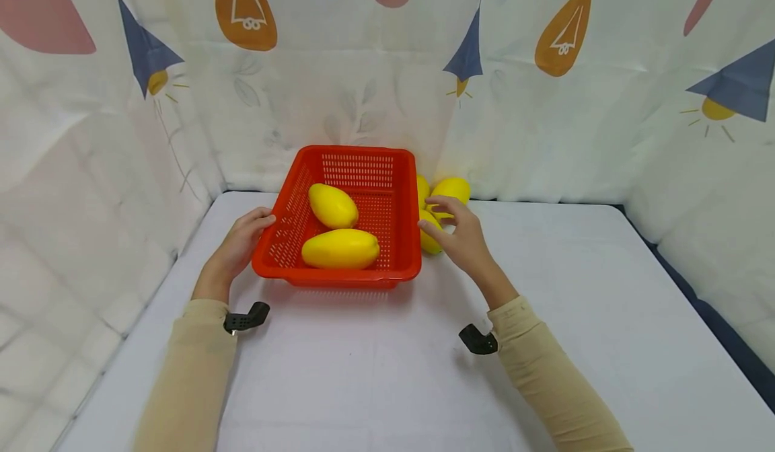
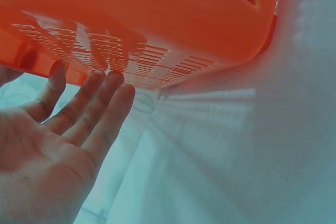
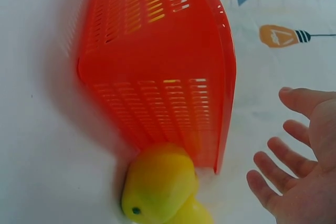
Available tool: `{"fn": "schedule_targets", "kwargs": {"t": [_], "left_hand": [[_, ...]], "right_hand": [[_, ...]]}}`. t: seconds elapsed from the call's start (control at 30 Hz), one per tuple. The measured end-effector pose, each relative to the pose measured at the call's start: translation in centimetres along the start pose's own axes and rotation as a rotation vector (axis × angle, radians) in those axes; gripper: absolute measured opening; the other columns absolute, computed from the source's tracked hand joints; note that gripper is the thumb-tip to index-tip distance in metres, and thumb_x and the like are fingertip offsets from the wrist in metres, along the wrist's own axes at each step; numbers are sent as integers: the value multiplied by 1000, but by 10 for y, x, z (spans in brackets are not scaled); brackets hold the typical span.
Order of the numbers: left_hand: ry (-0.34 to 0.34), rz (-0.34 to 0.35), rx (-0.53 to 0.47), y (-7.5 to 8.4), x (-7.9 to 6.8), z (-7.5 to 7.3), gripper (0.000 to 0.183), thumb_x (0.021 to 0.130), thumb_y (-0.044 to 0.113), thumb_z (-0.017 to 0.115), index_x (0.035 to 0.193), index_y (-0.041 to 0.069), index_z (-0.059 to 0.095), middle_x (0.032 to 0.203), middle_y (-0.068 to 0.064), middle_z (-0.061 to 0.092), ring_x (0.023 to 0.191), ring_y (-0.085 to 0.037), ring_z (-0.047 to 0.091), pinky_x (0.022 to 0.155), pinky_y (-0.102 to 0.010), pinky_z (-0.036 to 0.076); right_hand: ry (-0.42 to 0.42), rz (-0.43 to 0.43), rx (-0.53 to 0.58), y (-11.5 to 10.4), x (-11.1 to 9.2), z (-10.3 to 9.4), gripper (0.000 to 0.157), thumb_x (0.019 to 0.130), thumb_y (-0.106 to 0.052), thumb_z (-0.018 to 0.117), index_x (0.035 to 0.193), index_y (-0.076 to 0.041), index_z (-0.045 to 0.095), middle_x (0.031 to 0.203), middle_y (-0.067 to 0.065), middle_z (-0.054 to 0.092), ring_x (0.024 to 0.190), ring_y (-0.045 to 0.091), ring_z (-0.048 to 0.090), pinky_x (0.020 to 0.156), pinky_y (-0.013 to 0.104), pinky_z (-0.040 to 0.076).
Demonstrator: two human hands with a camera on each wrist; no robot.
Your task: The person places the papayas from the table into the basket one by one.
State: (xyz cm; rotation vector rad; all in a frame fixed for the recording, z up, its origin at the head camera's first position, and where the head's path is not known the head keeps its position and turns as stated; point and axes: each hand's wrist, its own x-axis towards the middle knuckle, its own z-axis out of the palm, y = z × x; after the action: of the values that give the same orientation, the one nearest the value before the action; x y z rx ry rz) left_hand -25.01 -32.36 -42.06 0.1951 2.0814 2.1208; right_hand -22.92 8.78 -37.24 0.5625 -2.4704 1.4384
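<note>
A red plastic basket (image 1: 402,230) with slotted walls sits on the white table, two yellow mangoes inside: one (image 1: 333,206) farther back, one (image 1: 341,249) lying near the front wall. My left hand (image 1: 243,235) grips the basket's left rim, thumb at the top edge. Its fingers (image 2: 113,98) reach up against the outer wall in the left wrist view. Just off the basket's right rim, my right hand (image 1: 460,233) hovers with fingers spread and nothing held. Behind and below it lie more mangoes (image 1: 453,188), partly covered by the hand and the basket; one mango (image 3: 157,182) shows a dark stem end.
A white cloth covers the table (image 1: 375,371). A patterned curtain (image 1: 514,129) hangs along the back and both sides, close behind the basket. Dark wrist devices (image 1: 247,317) are worn on both forearms.
</note>
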Motion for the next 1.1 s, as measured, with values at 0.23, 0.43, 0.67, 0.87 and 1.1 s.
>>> {"fn": "schedule_targets", "kwargs": {"t": [0.23, 0.43, 0.67, 0.87, 1.1], "left_hand": [[-5, 4, -12, 1, -1, 0, 18, 103, 28, 43, 111, 14, 52, 100, 3, 60, 92, -11, 59, 78, -19, 53], [-6, 10, -7, 2, 0, 0, 17, 103, 28, 43, 110, 15, 52, 101, 3, 60, 92, -10, 59, 78, -18, 53], [-5, -1, -17, 0, 0, 1, 20, 103, 28, 43, 112, 11, 50, 101, 3, 59, 92, -11, 58, 78, -18, 53], [-4, -2, -16, 1, 0, 2, 20, 103, 28, 44, 112, 10, 49, 100, 3, 60, 91, -10, 59, 78, -18, 53], [7, -7, -14, 2, 0, 1, 18, 103, 27, 43, 111, 14, 51, 100, 4, 61, 91, -10, 60, 78, -18, 53]], "right_hand": [[3, 21, -4, 6, 1, -1, 44, 89, -22, 70, 129, -8, 55, 130, 9, 57, 120, 35, 55, 99, 53, 48], [1, 43, -4, 12, 3, -1, 46, 89, -22, 70, 129, -6, 55, 131, 12, 57, 120, 36, 55, 99, 54, 47], [1, 80, -9, 18, 3, -1, 46, 89, -23, 70, 129, -7, 55, 130, 10, 57, 121, 36, 55, 101, 53, 46], [1, 96, -20, 20, 3, -2, 45, 89, -23, 70, 129, -9, 55, 132, 10, 56, 121, 35, 55, 101, 53, 46], [-7, 110, -32, 24, 5, -1, 46, 89, -23, 70, 130, -8, 54, 134, 13, 55, 122, 35, 54, 101, 52, 46]]}}
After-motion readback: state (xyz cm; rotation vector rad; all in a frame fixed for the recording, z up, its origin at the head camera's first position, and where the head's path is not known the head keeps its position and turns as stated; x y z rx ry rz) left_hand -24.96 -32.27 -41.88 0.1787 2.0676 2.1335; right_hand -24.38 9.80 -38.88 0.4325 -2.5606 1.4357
